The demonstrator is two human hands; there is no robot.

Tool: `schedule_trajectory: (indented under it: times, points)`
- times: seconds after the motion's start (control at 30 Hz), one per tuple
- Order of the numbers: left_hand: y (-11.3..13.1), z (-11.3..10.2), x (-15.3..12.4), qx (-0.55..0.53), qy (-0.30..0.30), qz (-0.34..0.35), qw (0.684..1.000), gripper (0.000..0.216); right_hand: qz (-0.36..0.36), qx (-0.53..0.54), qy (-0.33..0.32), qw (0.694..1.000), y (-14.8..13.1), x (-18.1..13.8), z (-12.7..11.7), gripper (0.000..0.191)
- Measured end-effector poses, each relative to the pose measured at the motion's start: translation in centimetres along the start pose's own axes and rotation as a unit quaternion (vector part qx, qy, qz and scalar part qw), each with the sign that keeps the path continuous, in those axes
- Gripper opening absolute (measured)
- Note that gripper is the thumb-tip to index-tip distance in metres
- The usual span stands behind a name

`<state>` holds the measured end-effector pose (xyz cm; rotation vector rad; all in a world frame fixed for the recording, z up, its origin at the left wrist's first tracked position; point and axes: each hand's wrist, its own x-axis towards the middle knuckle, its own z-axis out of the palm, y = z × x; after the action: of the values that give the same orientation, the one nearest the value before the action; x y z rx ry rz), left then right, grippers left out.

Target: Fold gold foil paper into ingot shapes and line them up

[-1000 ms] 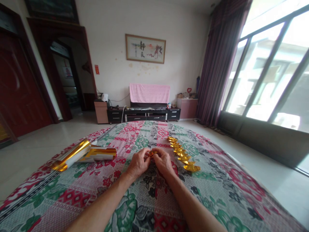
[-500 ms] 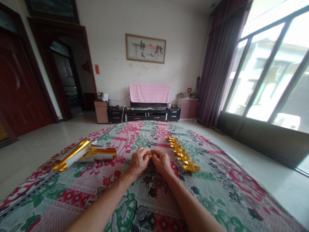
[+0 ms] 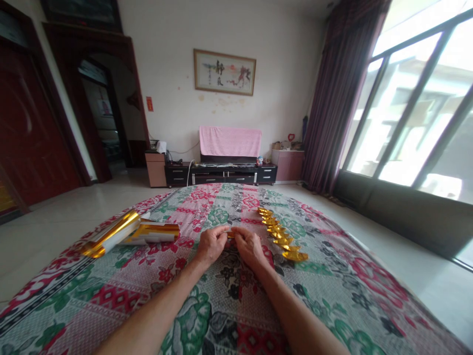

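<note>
Both hands | grip: seemingly pinching foil, fingers obscuring | rolls left, gold shapes right

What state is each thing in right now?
Left hand: pinching the gold foil piece
Right hand: pinching the same piece
Gold foil piece: gripped between both hands, mostly hidden
Folded gold foil ingots: lined up in a row
Gold foil rolls: loosely curled, overlapping
Floral tablecloth: spread out
Pink cloth: draped
Black cabinet drawers: shut
Purple curtain: gathered beside the window
</note>
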<state>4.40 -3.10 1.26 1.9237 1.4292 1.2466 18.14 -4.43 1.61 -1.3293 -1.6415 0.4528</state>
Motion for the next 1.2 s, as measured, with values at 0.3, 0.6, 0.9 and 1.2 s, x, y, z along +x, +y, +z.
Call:
schedule_trajectory:
  times: [0.3,0.6,0.9,1.2]
  points:
    - [0.48,-0.23,-0.1,-0.012,-0.013,-0.026,1.0,0.033,0.001,-0.001,0.003,1.0,0.48,0.09,0.22,0.033]
    - [0.07,-0.12,0.04,0.003,-0.012,-0.006,1.0,0.035,-0.008,0.0,0.003,1.0,0.56,-0.03,0.32,0.033]
    - [0.31,0.05,-0.06,0.018,-0.003,-0.015,1.0,0.033,-0.006,-0.011,0.003,1.0,0.46,0.02,0.3,0.034]
    - [0.33,-0.15,-0.08,0.005,-0.011,-0.019,1.0,0.032,-0.004,-0.005,0.004,1.0,0.58,0.01,0.35,0.035]
